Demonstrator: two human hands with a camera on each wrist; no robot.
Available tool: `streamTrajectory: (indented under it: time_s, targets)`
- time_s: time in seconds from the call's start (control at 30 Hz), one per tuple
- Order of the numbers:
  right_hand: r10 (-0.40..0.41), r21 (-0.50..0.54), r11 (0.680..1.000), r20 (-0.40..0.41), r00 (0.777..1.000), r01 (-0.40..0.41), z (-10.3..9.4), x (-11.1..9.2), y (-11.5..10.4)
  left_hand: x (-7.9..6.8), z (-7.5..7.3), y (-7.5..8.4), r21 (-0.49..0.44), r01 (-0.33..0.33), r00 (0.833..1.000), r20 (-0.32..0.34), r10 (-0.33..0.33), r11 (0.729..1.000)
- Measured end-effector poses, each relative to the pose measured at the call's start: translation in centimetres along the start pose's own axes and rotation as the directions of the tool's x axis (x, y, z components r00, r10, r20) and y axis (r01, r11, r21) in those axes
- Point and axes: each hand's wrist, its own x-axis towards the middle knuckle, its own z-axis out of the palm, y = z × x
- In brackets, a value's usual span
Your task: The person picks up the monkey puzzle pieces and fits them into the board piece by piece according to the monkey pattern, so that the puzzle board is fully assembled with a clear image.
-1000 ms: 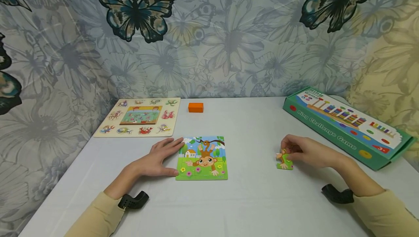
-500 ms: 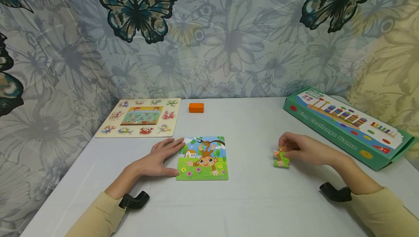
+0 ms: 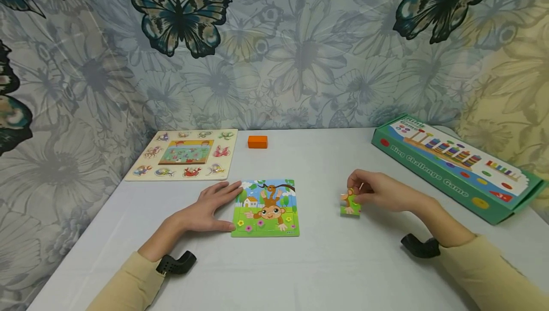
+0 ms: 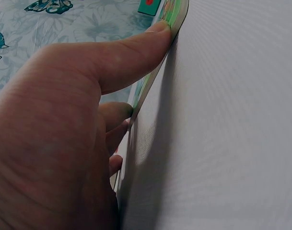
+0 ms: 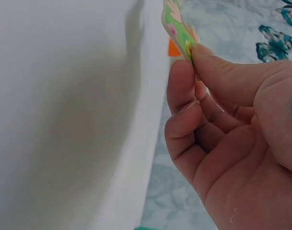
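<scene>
A square monkey jigsaw puzzle (image 3: 265,208) lies flat on the white table in the head view. My left hand (image 3: 210,207) rests at its left side, fingers extended, with thumb and fingertips touching the edge. The left wrist view has the thumb (image 4: 131,55) against the puzzle's green rim (image 4: 177,17). To the right of the puzzle, my right hand (image 3: 379,191) pinches a small green puzzle piece (image 3: 350,204) with a monkey picture on it. In the right wrist view the piece (image 5: 177,28) sits between thumb and forefinger, the other fingers curled beneath.
A wooden board with sea animals (image 3: 184,155) lies at the back left, an orange block (image 3: 258,142) beside it. At the right stands a green game box (image 3: 456,165). A patterned cloth wall (image 3: 306,77) rises behind the table (image 3: 274,273).
My right hand has moved left toward the puzzle, carrying the puzzle piece. My left hand has stayed in place at the puzzle's edge.
</scene>
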Motion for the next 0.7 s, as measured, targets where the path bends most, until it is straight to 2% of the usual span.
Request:
streamTrajectory:
  time_s: [0.7]
  targets:
    - [-0.096, 0.038, 0.995, 0.075, 0.993, 0.094, 3.5, 4.9, -3.4, 0.1, 0.2, -0.1, 0.003, 0.0, 1.0, 0.003, 0.0, 1.0]
